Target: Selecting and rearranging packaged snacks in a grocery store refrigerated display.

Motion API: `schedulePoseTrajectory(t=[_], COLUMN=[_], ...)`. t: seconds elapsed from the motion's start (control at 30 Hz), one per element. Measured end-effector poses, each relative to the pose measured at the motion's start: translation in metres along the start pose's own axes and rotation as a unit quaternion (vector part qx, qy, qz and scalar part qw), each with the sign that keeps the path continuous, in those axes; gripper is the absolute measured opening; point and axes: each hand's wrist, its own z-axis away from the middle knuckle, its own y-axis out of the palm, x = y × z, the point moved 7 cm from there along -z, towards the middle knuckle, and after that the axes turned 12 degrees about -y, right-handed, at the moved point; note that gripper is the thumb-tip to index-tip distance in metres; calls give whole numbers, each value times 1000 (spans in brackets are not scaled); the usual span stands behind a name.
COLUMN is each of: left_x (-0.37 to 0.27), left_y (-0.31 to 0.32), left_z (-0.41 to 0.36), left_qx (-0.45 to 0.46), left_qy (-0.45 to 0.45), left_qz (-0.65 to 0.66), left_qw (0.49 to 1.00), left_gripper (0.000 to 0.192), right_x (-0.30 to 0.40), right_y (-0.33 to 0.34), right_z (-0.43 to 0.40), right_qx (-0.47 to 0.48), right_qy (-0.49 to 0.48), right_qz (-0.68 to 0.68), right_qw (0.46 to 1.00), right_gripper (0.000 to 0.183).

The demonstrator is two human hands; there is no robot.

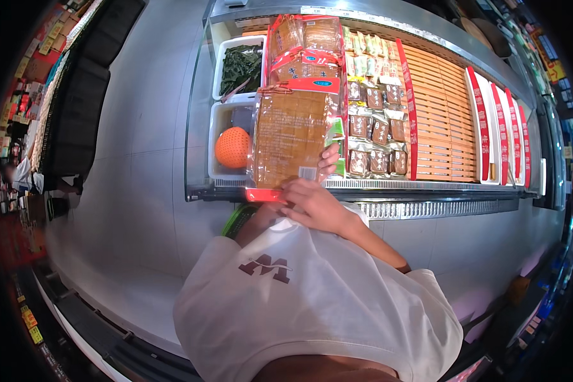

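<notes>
A large flat clear plastic package (291,133) of brown sheet-like food, with red ends and a barcode, lies tilted before me over the near edge of the display case. My left hand (329,161) reaches beneath it; its fingers curl round the right edge, while the palm is hidden. At the lower right end of the package, my right hand (310,200) grips the border, its fingers bent over the plastic. Similar red-topped packages (305,64) are stacked just beyond, inside a red-edged section of the case.
Left of the package are a white tub of dark green leaves (241,67) and a tub (215,164) with an orange textured ball-shaped object (232,147). Rightward lie small brown vacuum packs (378,129), a slatted wooden rack (441,114) and red-lettered dividers (480,122). A glass side panel (196,129) bounds the case.
</notes>
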Motion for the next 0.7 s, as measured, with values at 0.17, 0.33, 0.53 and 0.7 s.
schedulePoseTrajectory(t=[0.17,0.33,0.53,0.7], left_x=[-8,-8,-4,0], left_y=[3,8,-2,7], left_z=[4,2,2,0], left_qx=[12,-55,-41,-46], left_qy=[5,-45,-20,7], left_qz=[-4,-53,32,69], left_qw=[1000,996,998,997], left_gripper=[56,57,62,65], right_x=[-9,-13,-15,-17], right_y=[-1,-10,-19,-24], right_z=[7,16,27,32], right_qx=[27,-42,-78,-100], right_qy=[90,122,136,166], right_qz=[-70,-82,-57,-60], right_qw=[993,988,986,979], right_gripper=[22,21,23,23])
